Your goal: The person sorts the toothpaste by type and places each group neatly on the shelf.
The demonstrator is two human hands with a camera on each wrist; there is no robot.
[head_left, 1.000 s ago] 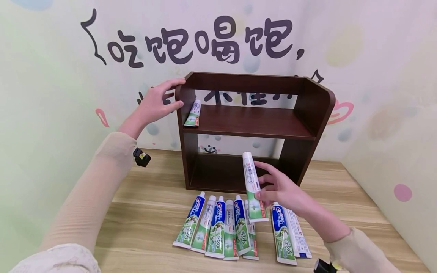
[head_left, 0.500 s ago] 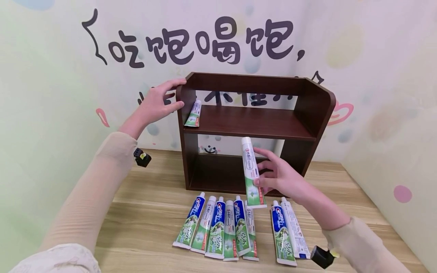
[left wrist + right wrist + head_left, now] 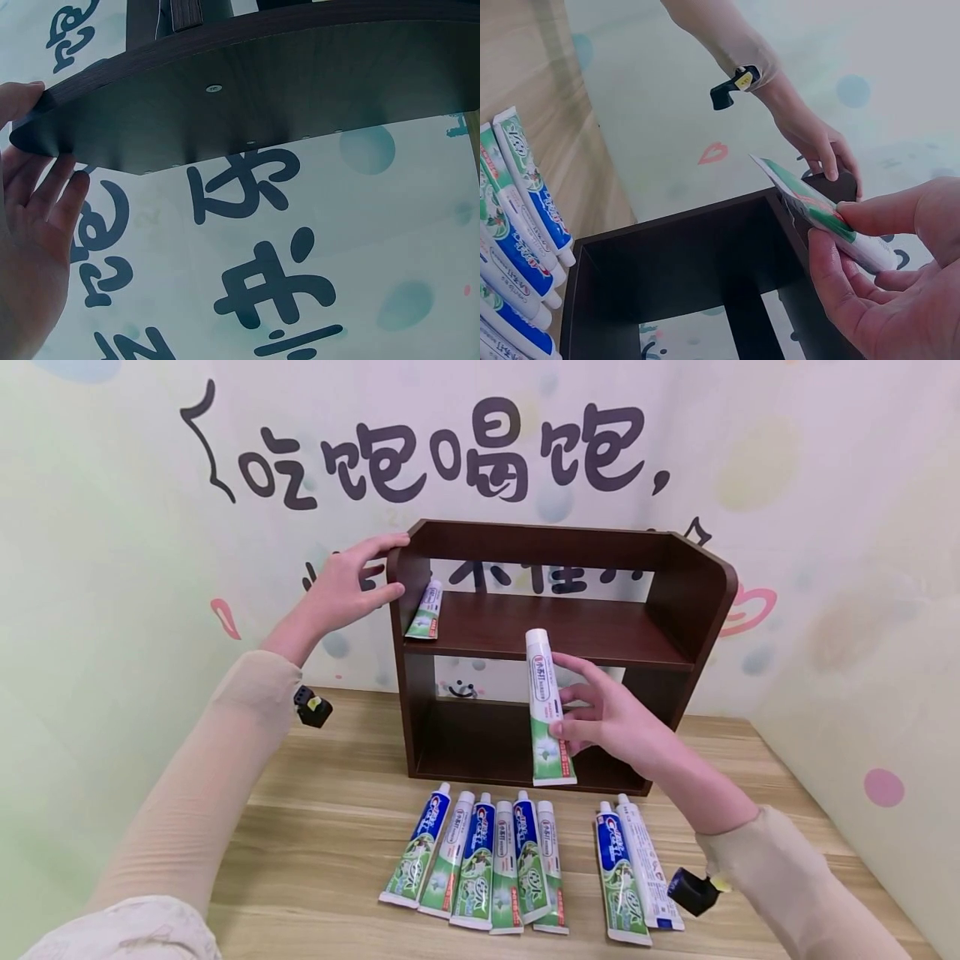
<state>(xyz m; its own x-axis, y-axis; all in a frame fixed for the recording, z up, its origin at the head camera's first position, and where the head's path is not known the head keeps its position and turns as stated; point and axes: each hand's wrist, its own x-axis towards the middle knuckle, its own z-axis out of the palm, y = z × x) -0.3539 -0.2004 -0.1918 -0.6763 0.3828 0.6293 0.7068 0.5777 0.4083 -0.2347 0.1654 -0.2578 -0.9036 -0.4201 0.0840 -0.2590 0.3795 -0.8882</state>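
While the left hand (image 3: 341, 589) holds the upper corner of the dark wooden shelf (image 3: 555, 627) between thumb and fingers, the right hand (image 3: 618, 722) pinches a white-and-green toothpaste tube (image 3: 542, 693), cap up and slightly tilted, in front of the shelf and above the tabletop (image 3: 315, 843). A similar tube (image 3: 425, 610) leans against the left side panel on the upper level. Below, six tubes (image 3: 474, 872) lie in a row, blue-capped-end designs alternating with white ones; apart to the right lie two more tubes (image 3: 624, 885).

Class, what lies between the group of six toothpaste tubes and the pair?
Between the six tubes and the pair is bare tabletop, seen in the head view.
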